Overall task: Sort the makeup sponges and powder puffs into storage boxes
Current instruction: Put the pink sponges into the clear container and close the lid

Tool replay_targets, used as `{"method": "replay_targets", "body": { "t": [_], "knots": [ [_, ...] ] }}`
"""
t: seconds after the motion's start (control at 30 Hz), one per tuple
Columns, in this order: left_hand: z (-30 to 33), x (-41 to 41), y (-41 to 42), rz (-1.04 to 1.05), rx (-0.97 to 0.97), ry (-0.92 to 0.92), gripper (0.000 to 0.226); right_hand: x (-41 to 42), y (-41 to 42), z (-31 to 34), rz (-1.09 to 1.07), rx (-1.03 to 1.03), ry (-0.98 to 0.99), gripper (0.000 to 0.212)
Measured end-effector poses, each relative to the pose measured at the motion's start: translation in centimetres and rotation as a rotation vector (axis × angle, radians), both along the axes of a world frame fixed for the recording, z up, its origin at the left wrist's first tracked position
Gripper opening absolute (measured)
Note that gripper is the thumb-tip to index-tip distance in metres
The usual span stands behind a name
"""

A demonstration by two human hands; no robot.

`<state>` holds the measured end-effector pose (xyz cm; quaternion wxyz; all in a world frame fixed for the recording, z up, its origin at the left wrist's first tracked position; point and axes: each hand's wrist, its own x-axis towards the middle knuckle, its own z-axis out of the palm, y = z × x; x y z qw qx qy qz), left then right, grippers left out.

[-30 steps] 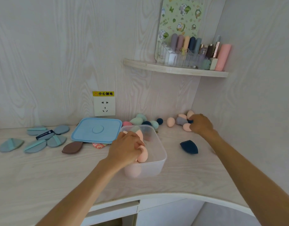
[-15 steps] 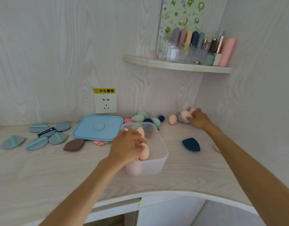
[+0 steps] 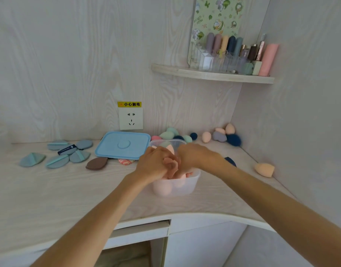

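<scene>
A clear plastic storage box (image 3: 187,187) stands at the middle of the desk and holds several pink makeup sponges (image 3: 162,188). Both hands meet over its opening. My left hand (image 3: 156,163) is curled around a pink sponge (image 3: 170,164) at the box's top. My right hand (image 3: 196,157) reaches in from the right, fingers bent down into the box and closed on a pink sponge that is mostly hidden. Loose sponges (image 3: 219,135) lie in the far corner, teal ones (image 3: 166,134) behind the box. Grey-blue powder puffs (image 3: 56,160) lie at the left.
The blue lid (image 3: 123,145) lies left of the box, with a brown puff (image 3: 97,163) and a patterned puff (image 3: 125,161) beside it. A peach sponge (image 3: 264,169) sits by the right wall, a dark blue one (image 3: 230,160) behind my right arm. A wall socket (image 3: 130,118) and cosmetics shelf (image 3: 213,76) are above.
My right hand came back from the far corner's sponge pile to the box, with a pink sponge taken from there. My left hand stayed on the sponges in the box.
</scene>
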<state>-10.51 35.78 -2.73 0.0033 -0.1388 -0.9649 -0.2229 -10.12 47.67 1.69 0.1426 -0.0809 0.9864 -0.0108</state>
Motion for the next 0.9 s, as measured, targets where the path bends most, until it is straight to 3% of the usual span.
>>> {"method": "replay_targets", "body": {
  "t": [0.07, 0.17, 0.27, 0.37, 0.57, 0.77, 0.83, 0.9],
  "knots": [
    [0.0, -0.1, 0.0, -0.017, -0.054, 0.025, 0.032, -0.1, -0.1, -0.7, 0.012, 0.014, 0.013, 0.025],
    [0.0, -0.3, -0.2, -0.039, -0.066, 0.01, 0.033, -0.2, 0.5, -0.1, 0.072, 0.007, -0.131, 0.018],
    [-0.3, -0.5, -0.2, -0.059, -0.078, 0.037, 0.031, -0.3, 0.8, 0.9, 0.093, 0.008, -0.202, 0.034],
    [-0.5, -0.8, -0.3, -0.093, -0.085, 0.023, 0.031, -0.8, 0.6, 0.7, 0.124, 0.054, -0.268, 0.032],
    [1.8, 0.1, -0.7, -0.218, -0.052, -0.143, 0.035, -1.0, 0.2, -0.5, 0.096, 0.088, -0.123, 0.025],
    [1.8, -0.5, -0.8, -0.307, -0.117, -0.179, 0.031, -0.8, 0.6, 0.0, 0.075, 0.075, -0.164, 0.036],
    [1.6, -0.8, -0.8, -0.318, -0.12, -0.15, 0.026, -0.5, 1.4, 0.7, 0.107, 0.023, -0.209, 0.038],
    [1.2, -0.9, -0.6, -0.285, -0.092, -0.13, 0.036, 0.1, 2.7, 2.1, 0.118, -0.117, -0.228, 0.037]
  ]
}}
